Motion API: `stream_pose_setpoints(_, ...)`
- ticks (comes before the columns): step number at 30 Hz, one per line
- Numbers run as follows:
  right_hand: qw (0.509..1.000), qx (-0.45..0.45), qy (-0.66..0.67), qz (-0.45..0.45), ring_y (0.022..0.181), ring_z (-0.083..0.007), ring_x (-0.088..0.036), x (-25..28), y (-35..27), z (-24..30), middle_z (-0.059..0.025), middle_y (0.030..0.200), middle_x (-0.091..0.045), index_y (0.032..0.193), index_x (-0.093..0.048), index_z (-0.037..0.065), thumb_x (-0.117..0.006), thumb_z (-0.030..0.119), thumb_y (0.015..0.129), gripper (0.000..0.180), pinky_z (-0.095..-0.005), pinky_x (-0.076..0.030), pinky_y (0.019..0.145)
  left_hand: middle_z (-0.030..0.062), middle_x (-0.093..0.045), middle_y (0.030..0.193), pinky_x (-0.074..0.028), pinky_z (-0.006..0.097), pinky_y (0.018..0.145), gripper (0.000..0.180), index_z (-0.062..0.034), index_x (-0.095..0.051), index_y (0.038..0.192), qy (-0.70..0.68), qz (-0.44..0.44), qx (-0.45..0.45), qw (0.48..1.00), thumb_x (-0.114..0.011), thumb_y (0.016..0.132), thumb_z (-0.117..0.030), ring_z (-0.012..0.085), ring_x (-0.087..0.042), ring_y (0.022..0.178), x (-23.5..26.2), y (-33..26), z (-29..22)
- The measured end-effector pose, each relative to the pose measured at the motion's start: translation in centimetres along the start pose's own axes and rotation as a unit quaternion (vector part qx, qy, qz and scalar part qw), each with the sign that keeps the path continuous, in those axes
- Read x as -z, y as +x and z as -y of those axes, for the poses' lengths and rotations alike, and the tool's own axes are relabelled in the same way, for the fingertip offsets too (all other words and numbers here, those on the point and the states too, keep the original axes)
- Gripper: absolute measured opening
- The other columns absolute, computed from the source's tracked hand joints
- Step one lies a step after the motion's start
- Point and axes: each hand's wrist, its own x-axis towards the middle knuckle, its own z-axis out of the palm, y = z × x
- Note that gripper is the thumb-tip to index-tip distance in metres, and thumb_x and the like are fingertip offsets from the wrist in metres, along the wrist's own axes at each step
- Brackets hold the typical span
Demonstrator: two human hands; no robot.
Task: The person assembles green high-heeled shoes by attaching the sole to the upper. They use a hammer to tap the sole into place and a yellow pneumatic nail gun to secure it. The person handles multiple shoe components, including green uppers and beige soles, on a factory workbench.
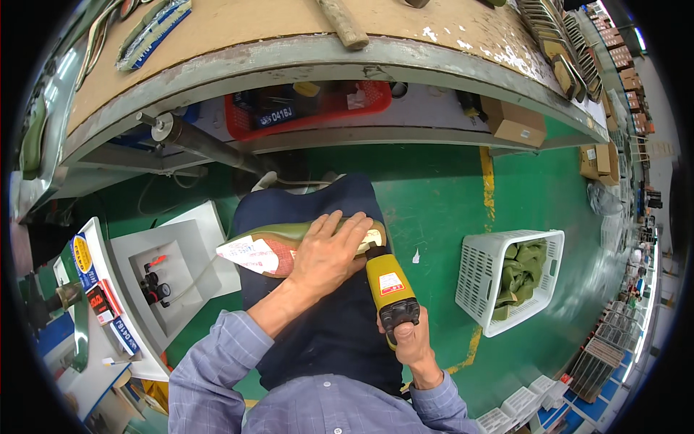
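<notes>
Green floor [434, 195] below fingers, bench [253, 29] beyond. L hand [323, 259]: fingers clasped over green shoe form [285, 232] on lap [318, 333]; R hand [413, 343]: fingers grip yellow pwr tool [387, 278], nose nr L's. Prob. fastening step; next needs steady hold, tool sq.

On the far counter [253, 27] lies a wooden stick [343, 24]; beneath sit a red basket [374, 98] and, farther right, a cardboard box [512, 123].
</notes>
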Motion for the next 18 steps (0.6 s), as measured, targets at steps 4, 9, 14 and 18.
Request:
stream_pose_setpoints(4, 0.999, -0.009, -0.003, -0.037, 0.061, -0.0161, -0.059, -0.8, 0.4, 1.1, -0.0055, 0.069, -0.06, 0.077, -0.061, 0.001, -0.042, 0.093, 0.084, 0.094, -0.0304, -0.046, 0.055, 0.0094, -0.064, 0.136, -0.051, 0.049, 0.103, 0.079, -0.0066, -0.057, 0.136, 0.007, -0.002, -0.004, 1.0, -0.087, 0.063, -0.014, 0.0372, -0.063, 0.119, 0.2, 0.0, -0.2)
stream_pose_setpoints(9, 1.0, -0.009, 0.009, 0.017, 0.085, -0.0203, -0.07, -0.1, 0.0, -0.2, -0.0124, 0.094, -0.071, 0.142, -0.05, -0.008, -0.047, 0.086, 0.089, 0.107, -0.0332, -0.055, 0.074, 0.0092, -0.065, 0.135, -0.051, 0.048, 0.102, 0.079, -0.0067, -0.058, 0.136, 0.002, -0.011, -0.007, 1.0, -0.087, 0.063, -0.015, 0.036, -0.063, 0.117, 0.0, 0.0, 0.1)
stream_pose_setpoints(14, 1.0, -0.006, 0.008, 0.017, 0.082, -0.0204, -0.07, 0.0, 0.0, -0.1, -0.0116, 0.093, -0.071, 0.141, -0.051, -0.007, -0.047, 0.085, 0.09, 0.106, -0.0334, -0.055, 0.073, 0.0095, -0.065, 0.135, -0.051, 0.047, 0.101, 0.079, -0.0062, -0.058, 0.135, 0.006, -0.015, -0.011, 1.0, -0.087, 0.063, -0.015, 0.0356, -0.063, 0.117, 0.0, 0.1, 0.0)
stream_pose_setpoints(18, 1.0, -0.003, 0.008, 0.019, 0.082, -0.0204, -0.071, 0.0, 0.0, 0.0, -0.0116, 0.093, -0.071, 0.141, -0.05, -0.007, -0.047, 0.085, 0.09, 0.105, -0.0333, -0.055, 0.072, 0.0103, -0.065, 0.135, -0.051, 0.047, 0.101, 0.078, -0.0055, -0.058, 0.135, 0.008, -0.013, -0.013, 1.0, -0.087, 0.063, -0.014, 0.0353, -0.063, 0.117, 0.0, 0.1, -0.1)
